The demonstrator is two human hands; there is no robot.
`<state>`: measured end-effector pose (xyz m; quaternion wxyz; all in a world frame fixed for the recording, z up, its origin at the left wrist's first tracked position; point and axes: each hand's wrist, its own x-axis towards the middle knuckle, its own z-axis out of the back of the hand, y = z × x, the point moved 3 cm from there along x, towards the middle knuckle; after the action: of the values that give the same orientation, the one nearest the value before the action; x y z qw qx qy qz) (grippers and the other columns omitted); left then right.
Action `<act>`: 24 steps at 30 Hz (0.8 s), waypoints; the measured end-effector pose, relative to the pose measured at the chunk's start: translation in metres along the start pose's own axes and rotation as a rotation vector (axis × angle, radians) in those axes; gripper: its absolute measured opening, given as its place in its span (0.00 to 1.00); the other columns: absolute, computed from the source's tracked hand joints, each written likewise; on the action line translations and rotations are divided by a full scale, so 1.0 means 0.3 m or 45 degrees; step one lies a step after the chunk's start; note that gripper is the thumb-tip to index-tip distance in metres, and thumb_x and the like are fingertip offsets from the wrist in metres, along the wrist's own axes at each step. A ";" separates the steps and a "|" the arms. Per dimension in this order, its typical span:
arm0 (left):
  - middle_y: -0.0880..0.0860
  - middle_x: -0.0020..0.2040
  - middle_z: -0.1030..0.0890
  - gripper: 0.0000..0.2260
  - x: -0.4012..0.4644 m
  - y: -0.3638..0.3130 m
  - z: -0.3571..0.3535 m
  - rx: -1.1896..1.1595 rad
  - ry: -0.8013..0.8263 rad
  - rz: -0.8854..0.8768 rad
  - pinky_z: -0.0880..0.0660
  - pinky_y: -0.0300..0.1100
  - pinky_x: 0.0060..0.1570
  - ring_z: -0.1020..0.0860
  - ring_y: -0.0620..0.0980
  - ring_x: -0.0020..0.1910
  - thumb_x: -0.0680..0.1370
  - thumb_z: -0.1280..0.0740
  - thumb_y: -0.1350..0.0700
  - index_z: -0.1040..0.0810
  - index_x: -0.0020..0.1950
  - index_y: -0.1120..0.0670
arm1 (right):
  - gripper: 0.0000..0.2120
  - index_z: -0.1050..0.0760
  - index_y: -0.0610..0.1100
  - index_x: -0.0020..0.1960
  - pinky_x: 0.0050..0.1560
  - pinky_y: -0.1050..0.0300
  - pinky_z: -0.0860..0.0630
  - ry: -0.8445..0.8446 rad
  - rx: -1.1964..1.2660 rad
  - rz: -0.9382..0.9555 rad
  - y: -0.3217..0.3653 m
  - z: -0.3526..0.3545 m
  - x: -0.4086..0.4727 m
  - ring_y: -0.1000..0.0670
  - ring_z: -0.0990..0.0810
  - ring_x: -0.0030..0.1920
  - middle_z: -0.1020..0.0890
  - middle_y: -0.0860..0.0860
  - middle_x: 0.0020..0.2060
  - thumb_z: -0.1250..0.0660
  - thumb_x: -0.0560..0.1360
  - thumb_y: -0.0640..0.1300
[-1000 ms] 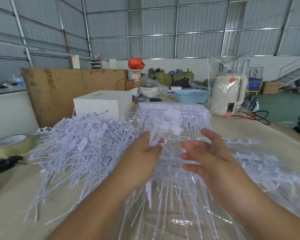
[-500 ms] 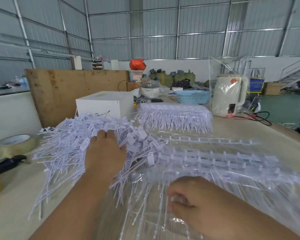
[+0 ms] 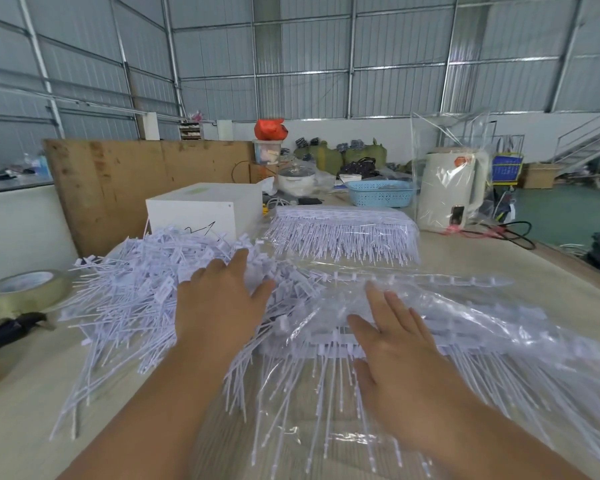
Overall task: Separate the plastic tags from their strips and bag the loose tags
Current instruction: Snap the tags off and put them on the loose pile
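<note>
Loose tags (image 3: pixel 132 292) lie in a bristling white heap on the pale tabletop (image 3: pixel 21 403), thin stiff stalks with small flat rectangular heads, pointing every way. Left of the heap, well apart from any fingers, sits a roll of glossy clear tape (image 3: pixel 25 289) with a dark-handled tool (image 3: pixel 11 329) lying just beside it. The left hand (image 3: pixel 222 306) rests palm down on the right edge of the heap, its fingers straight and a little spread, holding nothing; the fingertips reach in among the tag heads. Beyond those fingertips stands a smooth white box (image 3: pixel 205 209) against a rough plywood board (image 3: pixel 136 181). Between the two hands, more stalks fan out towards the person. The right hand (image 3: pixel 392 344) lies flat with straight fingers, slightly apart, pressing on a crinkly clear plastic bag (image 3: pixel 499 327) that shines in creased folds. Under the film, beneath and to the right of those fingers, the unseparated strips (image 3: pixel 336 341) show as ridged white rails with stalks hanging like comb teeth. Past the right fingertips a second wrapped bundle of strips (image 3: pixel 343 233) forms a neat fringed block. Farther back are a blue latticed basket (image 3: pixel 378 194) and a cream kettle (image 3: pixel 451 188) under loose film.
</note>
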<state>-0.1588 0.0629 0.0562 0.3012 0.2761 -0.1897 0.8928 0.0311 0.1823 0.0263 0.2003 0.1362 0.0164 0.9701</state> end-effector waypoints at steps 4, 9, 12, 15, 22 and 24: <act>0.53 0.50 0.21 0.27 -0.025 -0.039 0.011 -0.307 0.001 -0.066 0.26 0.47 0.49 0.23 0.55 0.51 0.76 0.38 0.39 0.33 0.73 0.47 | 0.09 0.19 0.48 0.53 0.62 0.50 0.31 -0.314 0.042 0.090 0.017 0.030 0.006 0.45 0.30 0.61 0.27 0.47 0.59 0.34 0.74 0.46; 0.41 0.36 0.27 0.31 -0.077 -0.104 -0.020 -0.724 0.519 -0.358 0.31 0.36 0.36 0.27 0.36 0.36 0.62 0.32 0.27 0.28 0.62 0.34 | 0.10 0.25 0.47 0.41 0.42 0.57 0.26 -0.116 0.147 0.051 -0.012 0.009 0.033 0.52 0.26 0.43 0.27 0.53 0.41 0.43 0.78 0.45; 0.39 0.41 0.28 0.26 -0.086 -0.125 -0.050 -0.486 0.574 -0.586 0.34 0.32 0.41 0.29 0.36 0.44 0.66 0.26 0.37 0.25 0.63 0.39 | 0.08 0.25 0.47 0.47 0.49 0.57 0.28 -0.105 0.171 -0.037 -0.050 -0.007 0.054 0.50 0.27 0.50 0.27 0.52 0.44 0.42 0.78 0.46; 0.41 0.41 0.28 0.15 -0.056 -0.097 -0.041 -0.480 0.349 -0.520 0.33 0.37 0.45 0.29 0.43 0.46 0.74 0.31 0.56 0.20 0.60 0.46 | 0.15 0.26 0.47 0.61 0.63 0.54 0.33 -0.002 0.062 -0.086 -0.067 -0.022 0.067 0.48 0.31 0.62 0.26 0.51 0.57 0.40 0.78 0.51; 0.46 0.43 0.26 0.10 -0.043 -0.070 -0.027 -0.536 0.205 -0.411 0.34 0.35 0.44 0.28 0.48 0.45 0.79 0.38 0.62 0.19 0.53 0.52 | 0.19 0.27 0.52 0.66 0.71 0.49 0.41 0.081 -0.151 -0.085 -0.068 -0.022 0.055 0.45 0.36 0.69 0.28 0.53 0.63 0.39 0.75 0.43; 0.42 0.39 0.30 0.08 -0.055 -0.094 -0.030 -0.584 0.230 -0.467 0.37 0.29 0.39 0.27 0.46 0.43 0.79 0.37 0.60 0.20 0.48 0.49 | 0.24 0.32 0.51 0.70 0.73 0.45 0.45 0.031 -0.162 -0.053 -0.047 -0.027 0.063 0.45 0.40 0.72 0.31 0.51 0.67 0.38 0.74 0.42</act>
<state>-0.1332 0.0812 0.0440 0.5275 0.1502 -0.3057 0.7783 0.0177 0.2031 0.0221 0.2285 0.1112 -0.0401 0.9663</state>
